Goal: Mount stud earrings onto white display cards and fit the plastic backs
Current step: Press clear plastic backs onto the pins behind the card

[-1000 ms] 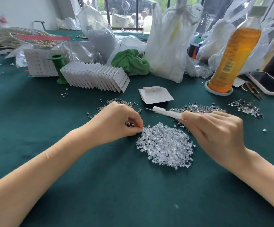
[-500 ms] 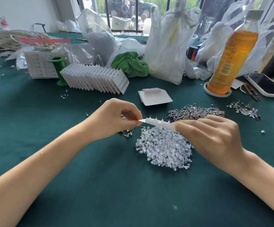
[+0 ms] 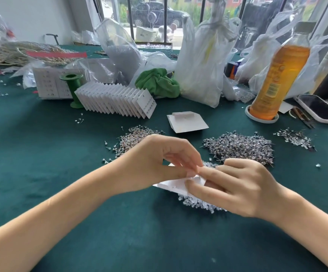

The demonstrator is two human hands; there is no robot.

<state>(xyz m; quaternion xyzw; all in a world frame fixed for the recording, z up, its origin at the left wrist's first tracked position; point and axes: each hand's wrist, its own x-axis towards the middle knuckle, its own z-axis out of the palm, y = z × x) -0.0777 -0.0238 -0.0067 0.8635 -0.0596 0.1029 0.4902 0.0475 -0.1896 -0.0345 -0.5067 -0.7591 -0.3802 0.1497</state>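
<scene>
Card (image 3: 175, 184) sits pinched in right hand (image 3: 243, 188), thumb on top, just over clear backs pile (image 3: 200, 203). Left hand (image 3: 159, 163) fingertips close at card's top edge; contents hidden. Best kept level, stud pushed straight thru w/ card supported.

Work surface: dark green cloth-covered table (image 3: 41, 154); an orange-filled bottle (image 3: 278, 79) stands upright at the far right in a shallow round white dish (image 3: 257, 117); a phone (image 3: 319, 108) lies screen-up just right of the dish; a crumpled green cloth (image 3: 157, 83) rests near the middle rear, beside a tall white plastic bag (image 3: 202, 61); a green spool (image 3: 73, 87) stands upright at the left rear; further translucent bags (image 3: 118, 48) crowd the back edge; a window (image 3: 159, 12) shows a parked car (image 3: 151, 14) outside.
</scene>
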